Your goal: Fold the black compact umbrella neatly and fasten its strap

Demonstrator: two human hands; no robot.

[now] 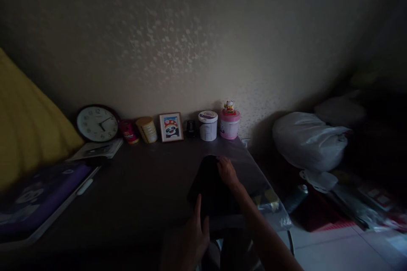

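Note:
A black, soft-looking item, perhaps folded cloth, lies near the table's front edge; the dim light hides its details. My right hand is at its far right edge, fingers curled down and closed on it. At its near left edge is my left hand, with index finger and thumb stretched apart. The index fingertip reaches the dark item's edge, though I cannot tell whether it presses on it. Nothing shows in my left hand.
Along the wall stand a round clock, a picture frame, a white tub and a pink-lidded tub topped by a figurine. A purple case lies left. White bags sit right of the table.

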